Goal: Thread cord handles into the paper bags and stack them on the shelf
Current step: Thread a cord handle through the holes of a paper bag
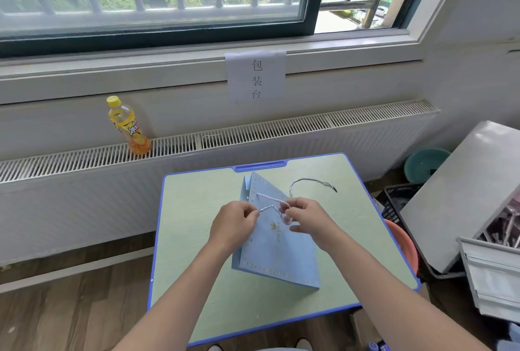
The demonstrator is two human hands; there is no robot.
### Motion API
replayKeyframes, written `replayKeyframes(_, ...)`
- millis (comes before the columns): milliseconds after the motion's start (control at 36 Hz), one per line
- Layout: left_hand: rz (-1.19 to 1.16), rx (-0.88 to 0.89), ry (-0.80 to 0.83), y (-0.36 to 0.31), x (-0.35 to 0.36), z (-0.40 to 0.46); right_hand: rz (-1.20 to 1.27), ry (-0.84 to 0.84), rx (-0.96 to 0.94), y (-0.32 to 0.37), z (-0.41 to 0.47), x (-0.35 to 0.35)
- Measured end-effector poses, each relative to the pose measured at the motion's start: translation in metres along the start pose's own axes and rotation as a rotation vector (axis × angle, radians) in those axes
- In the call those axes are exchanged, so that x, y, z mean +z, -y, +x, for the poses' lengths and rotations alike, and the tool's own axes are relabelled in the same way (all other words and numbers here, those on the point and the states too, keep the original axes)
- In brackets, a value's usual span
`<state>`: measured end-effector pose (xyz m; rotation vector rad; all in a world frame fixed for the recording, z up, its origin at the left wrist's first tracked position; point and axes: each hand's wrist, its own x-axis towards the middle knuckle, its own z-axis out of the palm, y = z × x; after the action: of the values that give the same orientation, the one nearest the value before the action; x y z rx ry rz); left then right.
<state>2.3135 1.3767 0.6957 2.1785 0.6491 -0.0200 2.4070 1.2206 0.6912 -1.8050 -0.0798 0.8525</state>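
Head view. Flat blue paper bag point(277, 249) lies near the middle of the green worktop point(197, 266), its open top pointing to the far side, one corner toward the near right. Worktop has a blue rim.

Left hand point(233, 224): fingers curled, pinching one end of a white twisted cord point(270, 204) over the bag's upper part. Right hand point(308, 218): thumb and forefinger pinching the same cord where it loops; the other fingers are half spread above the bag face. The cord runs from a hole near the bag's far left edge, across to the right hand, then back to the left hand.

A second cord point(309, 181) lies loose on the worktop, far right of the bag, curved, apart from both hands.

Surroundings: yellow-capped drink bottle point(128, 125) upright on the radiator grille point(253, 131), far left. Paper sign point(256, 77) with printed characters taped below the window sill. Right of the worktop: a teal basin point(425, 163) on the floor, a black crate point(394, 201), a grey slanted board point(461, 195), and an orange basin edge point(405, 243) just beside the worktop rim.
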Motion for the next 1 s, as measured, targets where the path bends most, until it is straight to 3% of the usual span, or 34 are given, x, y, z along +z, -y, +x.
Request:
replayKeyframes(83, 0.036, 0.004, 0.001, 0.001, -0.001, 0.001, -0.321, -0.104, -0.096, -0.003, 0.005, -0.008)
replayKeyframes(167, 0.046, 0.007, 0.000, 0.000, -0.001, -0.001, -0.591, -0.132, -0.311, -0.007, 0.007, -0.004)
replayKeyframes(250, 0.048, 0.011, 0.000, -0.001, -0.001, -0.001, -0.589, -0.055, -0.441, -0.007, 0.003, 0.008)
replayKeyframes(500, 0.021, 0.024, 0.017, -0.002, -0.005, -0.003, -0.464, -0.065, -0.476, -0.006, 0.000, 0.029)
replayKeyframes(861, -0.484, -0.143, 0.186, 0.010, -0.017, -0.009, -0.621, 0.031, -0.474, -0.022, -0.021, 0.028)
replayKeyframes(1000, -0.471, -0.100, 0.268, 0.018, -0.022, -0.011, -0.612, -0.022, -0.485, -0.021, -0.025, 0.030)
